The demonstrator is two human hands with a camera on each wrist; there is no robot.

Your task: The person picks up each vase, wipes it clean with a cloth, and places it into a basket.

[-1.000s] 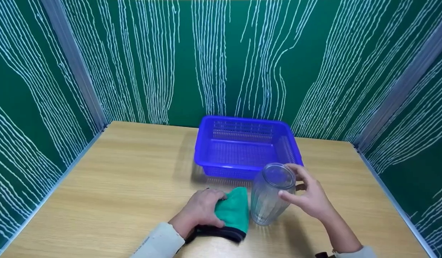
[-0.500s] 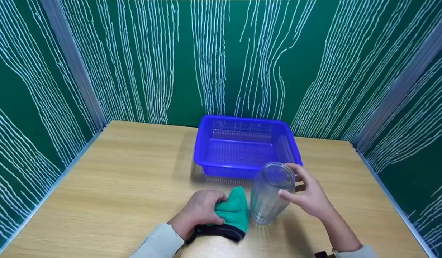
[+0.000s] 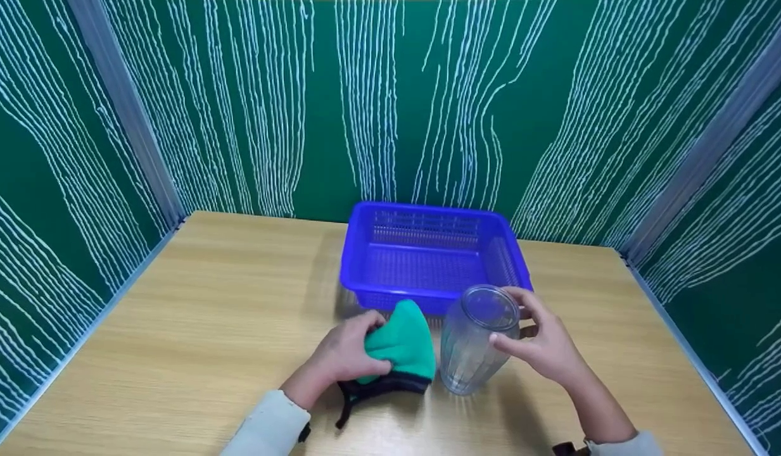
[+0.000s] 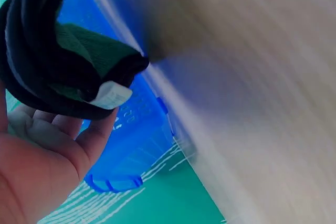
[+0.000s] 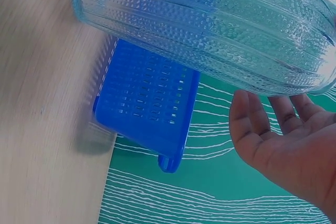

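In the head view my left hand (image 3: 346,351) pinches a green cloth piece (image 3: 406,342) with black edging and a dangling dark strap; its exact kind cannot be told. The left wrist view shows the same cloth (image 4: 89,51) folded above my palm, with thick black trim and a white label (image 4: 112,95). My right hand (image 3: 545,342) grips a clear ribbed glass vase (image 3: 469,351) near its upper end, thumb on the near side and fingers behind. The vase tilts slightly, just right of the cloth. Its dimpled glass (image 5: 210,30) fills the top of the right wrist view.
A blue plastic basket (image 3: 349,269) with slotted walls stands behind both hands, against the back of the wooden table (image 3: 194,316). Nothing shows inside it. Green panels (image 3: 327,126) with white wavy lines enclose the table at the back and sides.
My left hand has lifted the green cloth slightly and moved it away from me, towards the basket; its dark strap now hangs down. The right hand and vase have hardly moved.
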